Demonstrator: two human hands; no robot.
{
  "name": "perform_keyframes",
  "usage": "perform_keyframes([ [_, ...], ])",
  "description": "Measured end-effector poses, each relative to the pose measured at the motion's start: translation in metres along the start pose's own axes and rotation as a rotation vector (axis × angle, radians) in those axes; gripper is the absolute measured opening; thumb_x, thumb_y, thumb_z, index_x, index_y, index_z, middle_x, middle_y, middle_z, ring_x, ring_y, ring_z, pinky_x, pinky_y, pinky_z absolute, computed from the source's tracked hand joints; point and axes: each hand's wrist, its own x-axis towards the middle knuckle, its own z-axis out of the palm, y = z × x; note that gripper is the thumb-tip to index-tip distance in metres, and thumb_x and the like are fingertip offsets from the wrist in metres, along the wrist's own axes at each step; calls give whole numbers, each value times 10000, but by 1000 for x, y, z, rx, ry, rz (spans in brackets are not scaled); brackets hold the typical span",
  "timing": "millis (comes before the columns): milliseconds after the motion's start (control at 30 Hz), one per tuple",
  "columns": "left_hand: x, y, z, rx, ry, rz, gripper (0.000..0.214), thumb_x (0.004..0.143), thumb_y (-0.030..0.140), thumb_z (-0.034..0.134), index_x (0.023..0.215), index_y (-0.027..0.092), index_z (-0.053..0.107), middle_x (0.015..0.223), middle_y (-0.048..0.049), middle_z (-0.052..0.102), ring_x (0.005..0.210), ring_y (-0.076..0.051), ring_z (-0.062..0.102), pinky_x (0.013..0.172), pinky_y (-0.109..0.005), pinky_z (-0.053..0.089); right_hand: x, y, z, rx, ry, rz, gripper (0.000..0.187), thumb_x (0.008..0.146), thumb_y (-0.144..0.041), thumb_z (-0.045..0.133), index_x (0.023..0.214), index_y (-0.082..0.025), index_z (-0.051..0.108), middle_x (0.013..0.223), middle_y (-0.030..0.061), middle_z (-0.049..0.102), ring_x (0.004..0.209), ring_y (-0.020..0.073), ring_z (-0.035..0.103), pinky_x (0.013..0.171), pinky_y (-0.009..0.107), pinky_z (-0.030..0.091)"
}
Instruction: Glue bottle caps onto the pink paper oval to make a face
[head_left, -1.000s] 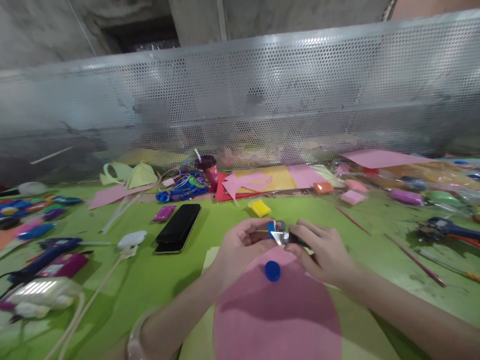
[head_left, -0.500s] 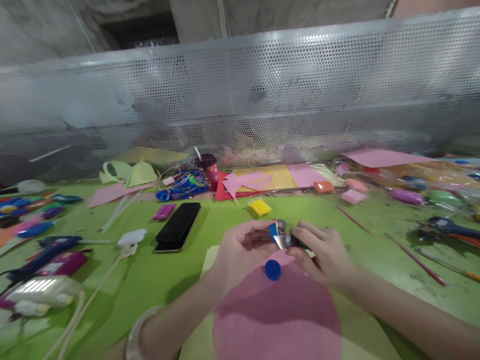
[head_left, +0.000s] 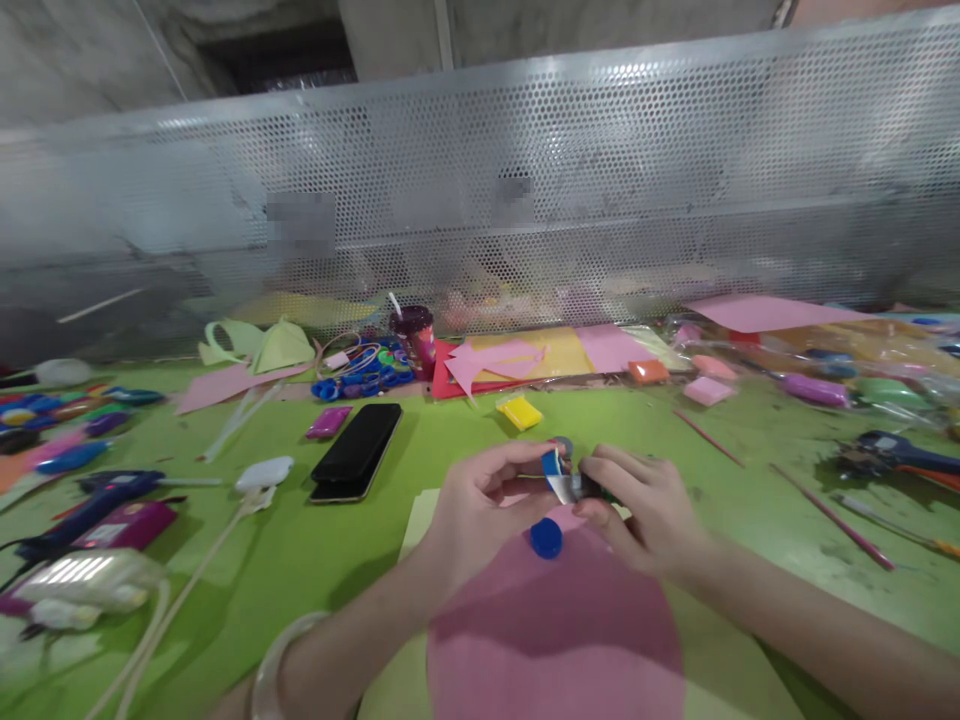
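My left hand [head_left: 480, 510] pinches a small blue cap [head_left: 551, 462] between thumb and fingers, just above a round pink paper sheet [head_left: 555, 630]. My right hand [head_left: 637, 505] is closed around a small dark tool with a shiny metal blade [head_left: 564, 487], and the blade tip touches the held cap. A second blue bottle cap [head_left: 546, 538] lies on the pink sheet directly below both hands. A pale bangle sits on my left wrist [head_left: 277, 665].
A black phone [head_left: 356, 452] and purple case [head_left: 328, 422] lie left of the hands, glue guns [head_left: 90, 500] further left. A yellow block [head_left: 520, 412], coloured papers [head_left: 525, 355], scissors [head_left: 360, 380] and a cup [head_left: 416, 340] sit by the perforated metal screen [head_left: 600, 200]. Pink sticks [head_left: 825, 515] lie right.
Both hands stay together over the pink sheet; they have drifted slightly up and the blue cap in my left hand has turned a little against the blade.
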Motion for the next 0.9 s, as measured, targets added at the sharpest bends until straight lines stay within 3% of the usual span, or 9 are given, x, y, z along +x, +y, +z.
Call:
perform_keyframes([
  [200, -1, -1, 0, 14, -8, 36, 295, 705, 139, 739, 983, 223, 686, 1080, -38, 707, 905, -166, 690, 828, -285, 568, -2, -1, 1, 4, 10, 0, 298, 968, -368, 316, 806, -182, 483, 623, 0, 485, 511, 110, 416, 463, 222, 310],
  [900, -4, 0, 0, 64, -35, 25, 273, 710, 179, 730, 976, 210, 678, 1095, -61, 694, 936, -197, 679, 848, -356, 563, -1, -3, -1, -14, 29, -15, 351, 967, -396, 303, 782, -173, 501, 616, 1, 486, 504, 112, 404, 450, 227, 307],
])
